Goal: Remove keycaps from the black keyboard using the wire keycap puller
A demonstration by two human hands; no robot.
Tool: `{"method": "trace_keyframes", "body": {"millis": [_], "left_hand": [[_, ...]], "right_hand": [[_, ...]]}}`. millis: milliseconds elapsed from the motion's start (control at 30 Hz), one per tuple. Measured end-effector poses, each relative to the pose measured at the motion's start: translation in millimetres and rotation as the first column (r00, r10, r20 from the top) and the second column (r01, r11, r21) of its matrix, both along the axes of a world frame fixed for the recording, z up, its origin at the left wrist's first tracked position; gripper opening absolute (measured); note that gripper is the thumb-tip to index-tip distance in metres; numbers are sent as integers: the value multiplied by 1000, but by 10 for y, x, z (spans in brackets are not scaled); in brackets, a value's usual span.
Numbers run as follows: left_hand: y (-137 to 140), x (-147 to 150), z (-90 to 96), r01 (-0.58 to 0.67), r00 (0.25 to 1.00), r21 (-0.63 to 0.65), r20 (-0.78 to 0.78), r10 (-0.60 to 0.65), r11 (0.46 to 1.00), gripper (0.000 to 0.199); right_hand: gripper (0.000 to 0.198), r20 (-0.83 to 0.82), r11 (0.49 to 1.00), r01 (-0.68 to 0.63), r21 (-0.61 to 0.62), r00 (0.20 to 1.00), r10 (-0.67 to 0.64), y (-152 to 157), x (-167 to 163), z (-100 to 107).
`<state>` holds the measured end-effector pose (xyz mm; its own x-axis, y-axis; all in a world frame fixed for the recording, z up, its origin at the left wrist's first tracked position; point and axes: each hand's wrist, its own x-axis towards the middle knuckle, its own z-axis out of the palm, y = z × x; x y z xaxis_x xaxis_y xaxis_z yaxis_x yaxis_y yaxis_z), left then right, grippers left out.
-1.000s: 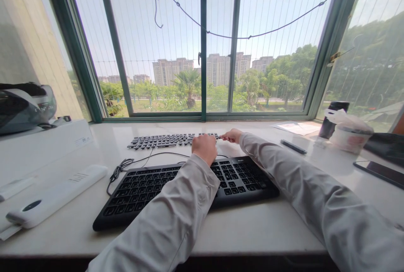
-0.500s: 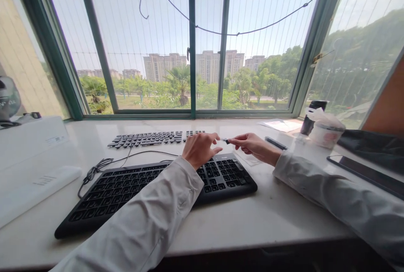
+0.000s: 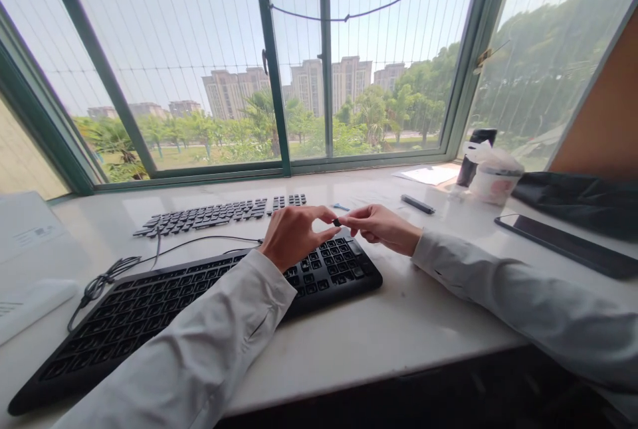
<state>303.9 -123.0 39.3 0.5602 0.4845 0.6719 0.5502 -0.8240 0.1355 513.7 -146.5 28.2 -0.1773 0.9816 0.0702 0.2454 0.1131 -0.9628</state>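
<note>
Both my hands meet above the back right part of a black keyboard [image 3: 319, 281] whose keycaps are off, showing bare sockets. Between the fingertips is a small black keycap [image 3: 336, 222]. My right hand [image 3: 381, 226] pinches it from the right. The thumb and forefinger of my left hand [image 3: 295, 233] close around it from the left. Behind the keyboard, loose black keycaps [image 3: 214, 214] lie in rows in a keyboard layout. Part of the keyboard is hidden under my left forearm.
A coiled cable [image 3: 107, 275] lies behind the keyboard's left. Behind my hands is a small blue tool [image 3: 341, 207]. To the right are a black pen-like object [image 3: 417, 204], a phone [image 3: 563, 243], a bagged cup [image 3: 493, 183] and a paper [image 3: 426, 174]. A white box [image 3: 27, 230] stands left.
My left fingers have come together with the right ones at the keycap; before, they were apart from it. The view has turned and tilted, so everything sits further left and higher or lower.
</note>
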Motion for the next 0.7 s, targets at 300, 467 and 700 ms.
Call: {"method": "trace_keyframes", "body": {"millis": [300, 467, 700], "left_hand": [[8, 19, -39, 96, 995, -117, -13, -98, 988, 21], [-9, 26, -45, 134, 986, -129, -81, -145, 983, 24], [-5, 9, -21, 148, 985, -27, -82, -150, 989, 28]], "right_hand": [[39, 342, 900, -190, 391, 938, 50, -19, 151, 103], [37, 480, 891, -242, 385, 877, 31, -64, 174, 131], [42, 422, 926, -267, 268, 896, 136, -50, 189, 112]]}}
